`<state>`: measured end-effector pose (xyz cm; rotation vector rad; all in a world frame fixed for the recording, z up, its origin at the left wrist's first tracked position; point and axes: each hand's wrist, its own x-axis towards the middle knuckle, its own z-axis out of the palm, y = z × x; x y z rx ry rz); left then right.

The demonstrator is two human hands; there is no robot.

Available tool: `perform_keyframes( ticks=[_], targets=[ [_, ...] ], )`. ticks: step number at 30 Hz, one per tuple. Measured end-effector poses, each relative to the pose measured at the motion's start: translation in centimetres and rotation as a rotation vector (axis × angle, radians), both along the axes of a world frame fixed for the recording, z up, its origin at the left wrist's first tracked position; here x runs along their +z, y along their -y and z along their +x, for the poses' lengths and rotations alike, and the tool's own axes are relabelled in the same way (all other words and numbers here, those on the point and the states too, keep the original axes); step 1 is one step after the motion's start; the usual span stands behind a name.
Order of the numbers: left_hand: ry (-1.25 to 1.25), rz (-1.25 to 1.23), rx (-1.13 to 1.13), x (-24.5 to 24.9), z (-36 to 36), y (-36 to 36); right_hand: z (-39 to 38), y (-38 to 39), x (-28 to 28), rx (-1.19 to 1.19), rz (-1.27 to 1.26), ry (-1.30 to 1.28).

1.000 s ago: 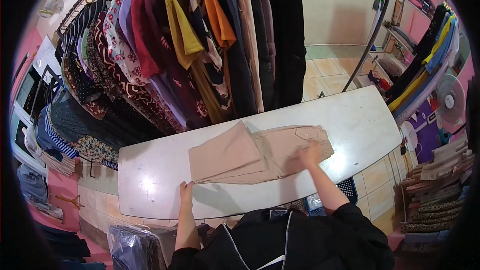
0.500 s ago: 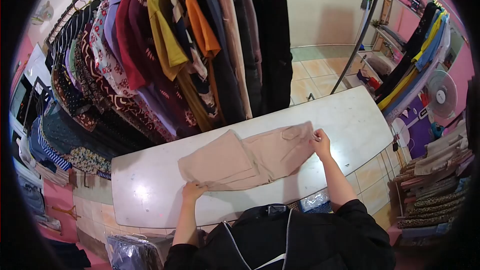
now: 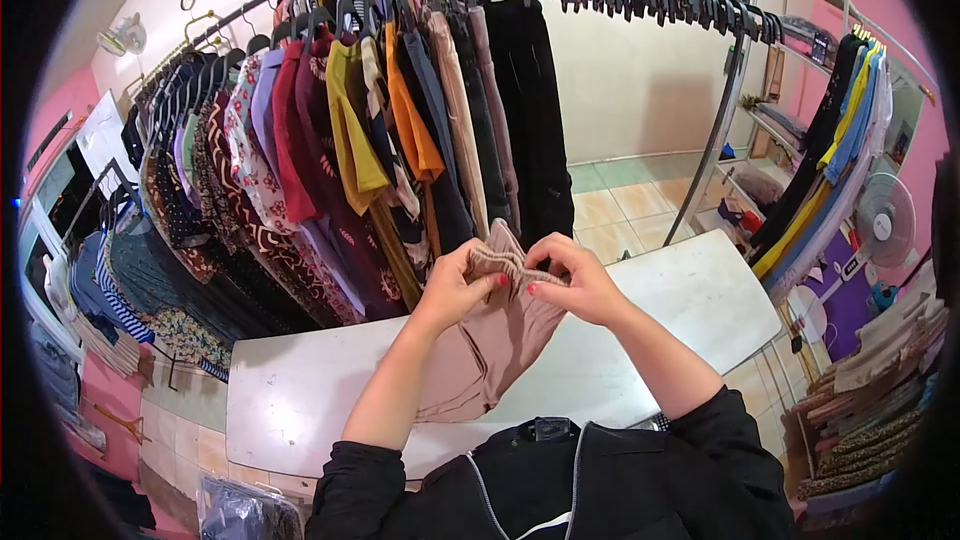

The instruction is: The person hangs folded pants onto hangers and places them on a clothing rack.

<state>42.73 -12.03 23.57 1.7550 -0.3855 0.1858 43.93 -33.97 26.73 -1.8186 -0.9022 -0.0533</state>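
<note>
Beige-pink trousers hang from both of my hands over the white table, their lower part resting on its top. The gathered, elastic-looking waistband is raised toward me. My left hand pinches the waistband on its left side, thumb in front. On the other side my right hand grips the same band, thumb and fingers closed on the cloth. The two hands are close together, with bunched fabric between them.
A long rack of hanging clothes stands behind the table, with bare black hangers at its right end. To the right are a fan and stacked folded fabrics. A plastic-wrapped bundle sits at lower left.
The trousers, lying folded flat on the table before, are now lifted by the waistband. Both hands have come together near the middle and higher. My view has tilted up toward the rack.
</note>
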Motion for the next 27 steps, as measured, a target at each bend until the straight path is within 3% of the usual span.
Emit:
perform_keyframes(
  ticks=[1, 3, 6, 9, 12, 13, 16, 18, 20, 22, 25, 27],
  targets=[
    [-0.004, 0.001, -0.031, 0.6, -0.4, -0.2, 0.3, 0.5, 0.2, 0.089, 0.017, -0.16],
    [-0.019, -0.002, -0.095, 2.4, -1.5, -0.4, 1.8, 1.7, -0.7, 0.178, -0.073, 0.028],
    [0.177, 0.154, -0.047, 7.0, -3.4, 0.2, 4.0, 3.4, -2.4, 0.204, -0.257, 0.273],
    [0.32, 0.21, 0.132, 9.8, -3.4, -0.3, 4.8, 3.6, -2.9, 0.148, -0.283, 0.425],
    [0.425, 0.199, 0.251, 11.4, -2.7, -1.4, 5.6, 3.6, -4.6, 0.279, -0.133, -0.426],
    [0.465, 0.242, 0.297, 12.3, -2.8, -1.3, 5.4, 3.5, -4.5, 0.275, -0.038, -0.35],
    [0.638, 0.446, 0.453, 15.9, -3.3, -2.0, 5.8, 5.6, 2.0, -0.039, -0.344, 0.021],
    [0.752, 0.364, 0.603, 19.4, -4.7, -1.8, 6.8, 7.3, 7.2, -0.092, -0.089, 0.197],
    [1.067, 0.419, 0.799, 21.8, -6.3, -1.9, 5.2, 8.3, 12.5, -0.181, 0.164, 0.191],
    [1.192, 0.364, 0.804, 22.1, -7.5, -1.1, 3.7, 8.0, 14.8, -0.199, 0.145, 0.359],
    [0.598, 0.45, 0.592, 20.1, -7.0, -3.4, 3.2, 8.4, 15.8, -0.235, -0.02, 0.503],
    [0.774, 0.359, 0.675, 19.8, -7.9, -4.0, 3.0, 9.4, 17.1, -0.255, -0.019, 0.493]
  ],
)
